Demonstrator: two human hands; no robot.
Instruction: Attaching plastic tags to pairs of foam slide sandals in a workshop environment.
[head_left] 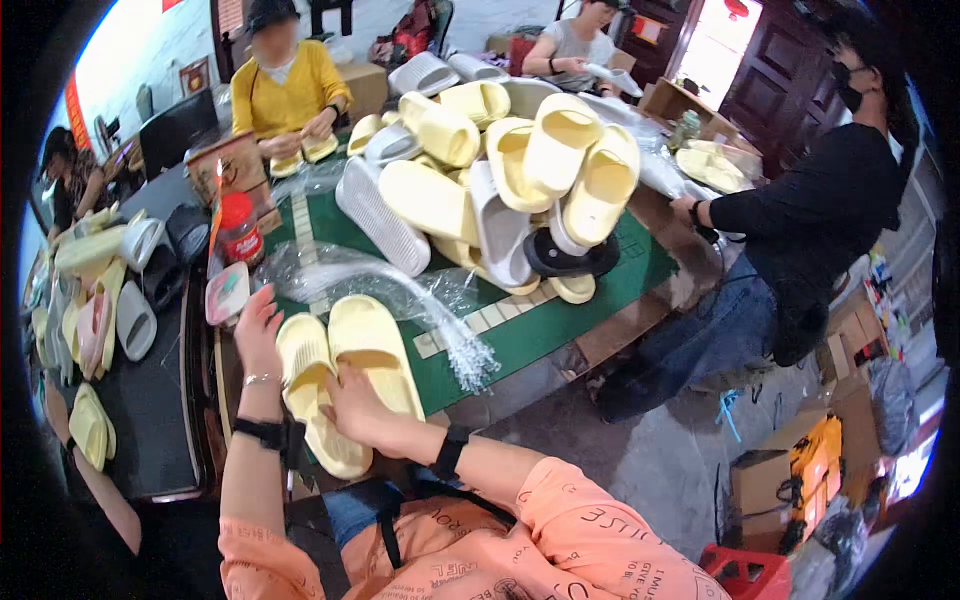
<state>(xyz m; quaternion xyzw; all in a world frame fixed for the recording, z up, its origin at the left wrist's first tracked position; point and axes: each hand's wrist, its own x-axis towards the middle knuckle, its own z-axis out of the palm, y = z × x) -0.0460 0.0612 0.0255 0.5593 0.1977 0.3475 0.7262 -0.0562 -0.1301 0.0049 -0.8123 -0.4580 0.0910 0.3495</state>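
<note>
A pair of pale yellow slide slippers lies side by side in front of me at the near edge of the green-topped table. My right hand (360,405) grips the left slipper (312,350) at the inner edge of its foot opening, its fingertips partly hidden inside. Touching that one, the right slipper (375,345) shows its sole and inner side. My left hand (260,335) is raised just left of the pair, its fingers apart and pointing up beside a small clear tub with a pink label (228,293). Nothing shows in it.
A heap of yellow and grey slippers (430,200) covers the table's middle. Clear plastic bags and a bundle of white fasteners (468,355) lie before it. A red-lidded jar (238,228) stands left. Co-workers sit or stand around; another person's arm (105,500) reaches in at left.
</note>
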